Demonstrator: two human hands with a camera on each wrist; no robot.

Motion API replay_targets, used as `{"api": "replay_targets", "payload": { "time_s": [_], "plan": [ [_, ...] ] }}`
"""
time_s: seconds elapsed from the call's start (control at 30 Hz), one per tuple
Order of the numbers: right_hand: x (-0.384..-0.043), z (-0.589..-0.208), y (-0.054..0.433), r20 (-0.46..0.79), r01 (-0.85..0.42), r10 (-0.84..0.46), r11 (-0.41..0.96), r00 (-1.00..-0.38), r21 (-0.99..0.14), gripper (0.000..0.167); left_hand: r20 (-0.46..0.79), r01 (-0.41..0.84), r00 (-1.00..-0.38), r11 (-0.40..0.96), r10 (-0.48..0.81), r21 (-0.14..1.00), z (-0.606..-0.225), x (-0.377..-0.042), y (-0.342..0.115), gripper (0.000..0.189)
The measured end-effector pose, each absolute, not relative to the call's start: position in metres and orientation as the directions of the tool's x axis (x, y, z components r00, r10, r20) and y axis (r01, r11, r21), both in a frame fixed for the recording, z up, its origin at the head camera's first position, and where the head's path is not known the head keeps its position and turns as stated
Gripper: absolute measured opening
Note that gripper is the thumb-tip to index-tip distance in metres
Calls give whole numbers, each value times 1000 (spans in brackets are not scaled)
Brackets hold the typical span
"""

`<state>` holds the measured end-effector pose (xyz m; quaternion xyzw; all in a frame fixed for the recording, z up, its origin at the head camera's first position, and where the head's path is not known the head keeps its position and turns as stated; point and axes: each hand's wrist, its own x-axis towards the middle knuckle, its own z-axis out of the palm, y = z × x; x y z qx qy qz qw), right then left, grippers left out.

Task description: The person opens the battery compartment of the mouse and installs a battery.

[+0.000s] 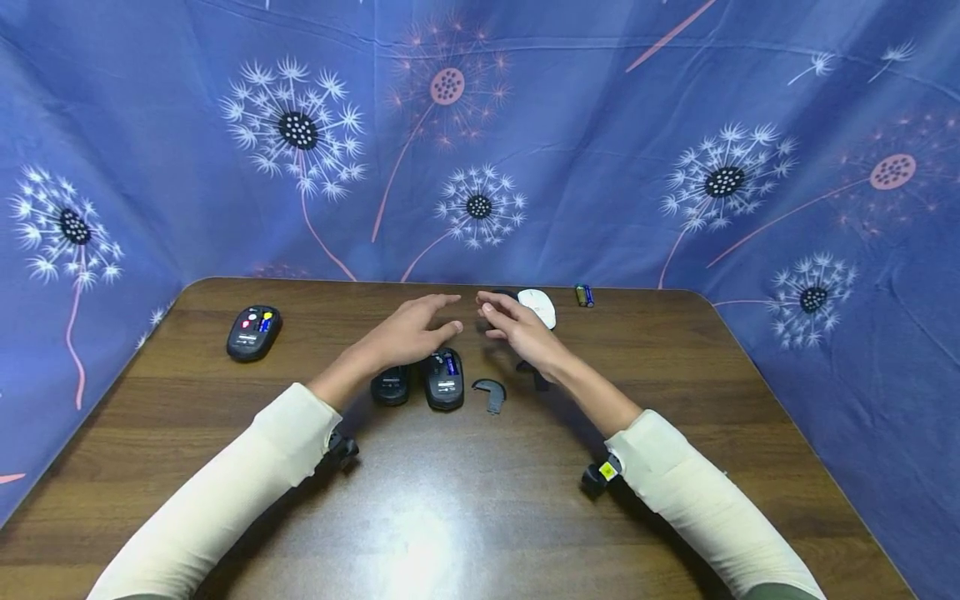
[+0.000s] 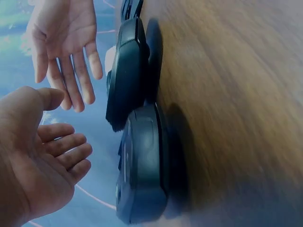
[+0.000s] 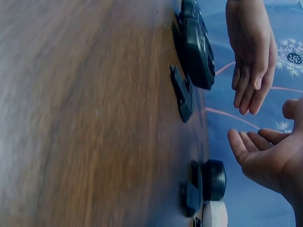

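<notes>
The left hand [image 1: 420, 327] and right hand [image 1: 521, 331] hover above the wooden counter [image 1: 720, 392], fingers loosely extended and holding nothing, a gap between them. The white mouse [image 1: 537, 307] sits near the far edge. Below the left hand, an upturned black mouse [image 1: 445, 379] shows a blue battery [image 1: 451, 365]; a dark battery cover [image 1: 492, 392] lies just beside.

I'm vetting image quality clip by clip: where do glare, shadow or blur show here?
Head view: white glare on the wooden tabletop, low and left of centre; left wrist view: dark shadow beside the nearest black computer mouse, lower wood blurred; right wrist view: wood grain soft toward the left edge.
</notes>
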<state>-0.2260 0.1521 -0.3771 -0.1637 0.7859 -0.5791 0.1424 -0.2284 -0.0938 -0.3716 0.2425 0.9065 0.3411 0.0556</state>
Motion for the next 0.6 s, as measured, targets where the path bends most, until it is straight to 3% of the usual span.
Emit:
{"api": "replay_targets", "payload": {
  "time_s": [0.43,0.6],
  "plan": [
    [-232,-380,180,-20,-100,-380,292,-925,-951,60,21,446,-854,711,520,544,-373,-234,-62,67],
    [-235,-379,190,-32,-116,-379,362,-925,-925,61,3,468,-845,735,536,491,-376,-237,-52,66]
  ]
}}
